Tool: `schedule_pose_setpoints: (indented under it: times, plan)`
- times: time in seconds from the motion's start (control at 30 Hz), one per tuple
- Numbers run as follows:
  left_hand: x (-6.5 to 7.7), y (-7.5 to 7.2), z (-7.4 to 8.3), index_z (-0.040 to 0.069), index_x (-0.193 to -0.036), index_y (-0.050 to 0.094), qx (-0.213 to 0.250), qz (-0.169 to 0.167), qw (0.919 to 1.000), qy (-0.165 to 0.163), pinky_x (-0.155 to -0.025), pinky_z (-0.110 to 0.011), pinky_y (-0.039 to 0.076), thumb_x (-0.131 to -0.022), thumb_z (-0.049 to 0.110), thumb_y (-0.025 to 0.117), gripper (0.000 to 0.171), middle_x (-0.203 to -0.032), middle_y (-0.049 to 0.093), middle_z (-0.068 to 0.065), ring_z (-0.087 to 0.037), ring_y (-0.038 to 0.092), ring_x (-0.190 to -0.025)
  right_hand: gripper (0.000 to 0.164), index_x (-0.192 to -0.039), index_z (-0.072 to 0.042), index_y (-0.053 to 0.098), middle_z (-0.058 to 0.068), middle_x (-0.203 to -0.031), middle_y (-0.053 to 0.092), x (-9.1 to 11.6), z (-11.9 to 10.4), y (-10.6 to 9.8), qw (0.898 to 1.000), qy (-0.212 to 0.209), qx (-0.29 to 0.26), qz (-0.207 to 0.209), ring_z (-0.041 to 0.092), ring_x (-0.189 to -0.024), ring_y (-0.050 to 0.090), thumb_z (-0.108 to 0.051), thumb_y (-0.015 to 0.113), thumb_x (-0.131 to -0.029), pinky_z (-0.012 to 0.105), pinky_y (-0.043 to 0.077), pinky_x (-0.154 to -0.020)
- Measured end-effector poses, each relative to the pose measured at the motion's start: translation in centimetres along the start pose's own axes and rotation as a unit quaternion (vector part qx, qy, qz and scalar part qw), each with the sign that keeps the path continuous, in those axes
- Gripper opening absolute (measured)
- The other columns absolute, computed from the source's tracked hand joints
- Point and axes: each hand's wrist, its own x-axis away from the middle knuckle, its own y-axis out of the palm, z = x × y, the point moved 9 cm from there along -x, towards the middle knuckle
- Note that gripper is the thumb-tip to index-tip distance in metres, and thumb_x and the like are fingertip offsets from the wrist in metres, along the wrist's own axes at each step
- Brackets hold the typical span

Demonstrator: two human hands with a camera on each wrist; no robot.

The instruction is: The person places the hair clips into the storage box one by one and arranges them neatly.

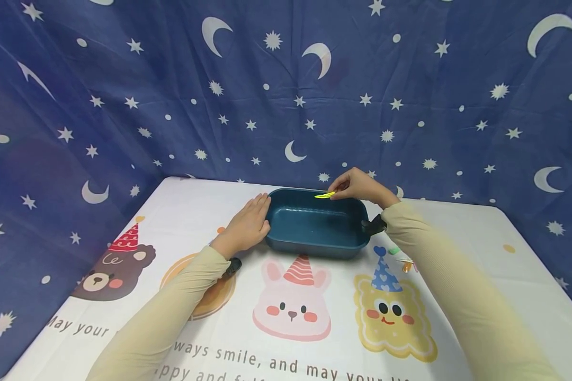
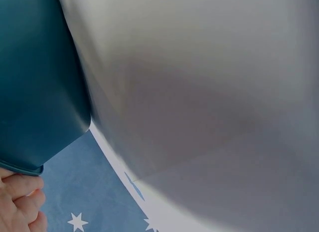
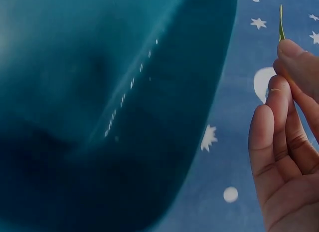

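A dark teal rectangular basin (image 1: 314,248) with rounded corners stands at the back of the table. My left hand (image 1: 245,221) rests against the basin's left end, fingers extended along its rim; in the left wrist view its fingers (image 2: 25,192) touch the rim. Over the basin's far right rim, my right hand (image 1: 359,186) pinches a slim, slightly curved yellow piece (image 1: 323,196) between thumb and fingers. The right wrist view shows this yellow-green strip (image 3: 281,20) edge-on, its kind unclear. White glints line the basin's inside; whether it holds water I cannot tell.
Several small bright things, among them a green one (image 1: 394,251) and an orange one (image 1: 407,267), lie beside the right forearm, partly hidden. A white cloth (image 1: 291,349) with printed cartoon figures covers the table. Behind hangs a blue curtain (image 1: 276,106) with moons and stars.
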Motion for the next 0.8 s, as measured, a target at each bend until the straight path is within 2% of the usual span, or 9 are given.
schedule_pose_setpoints:
  times: [0.5,0.8]
  plan:
    - [0.1,-0.1,0.0,-0.007,-0.146,0.021,-0.004,0.003,1.0000,0.001,-0.120,-0.042,0.015,-0.094,0.022,0.032,0.061,-0.155,0.020,-0.022,-0.032,0.017,-0.146,0.014,-0.090,0.001,0.075,0.012,-0.082,0.072,-2.8,-1.9,4.0,0.999,-0.050,-0.012,-0.013,0.008,-0.065,0.057,-0.005,0.074,-0.077,0.017,0.050,-0.062]
    - [0.0,-0.1,0.1,-0.009,-0.145,0.022,-0.006,0.006,0.9999,0.008,-0.120,-0.042,0.016,-0.094,0.021,0.033,0.060,-0.154,0.020,-0.023,-0.031,0.016,-0.146,0.014,-0.089,0.000,0.075,0.011,-0.081,0.072,-3.8,-2.0,6.1,0.999,-0.042,-0.025,-0.015,0.009,-0.064,0.058,-0.006,0.074,-0.077,0.018,0.050,-0.062]
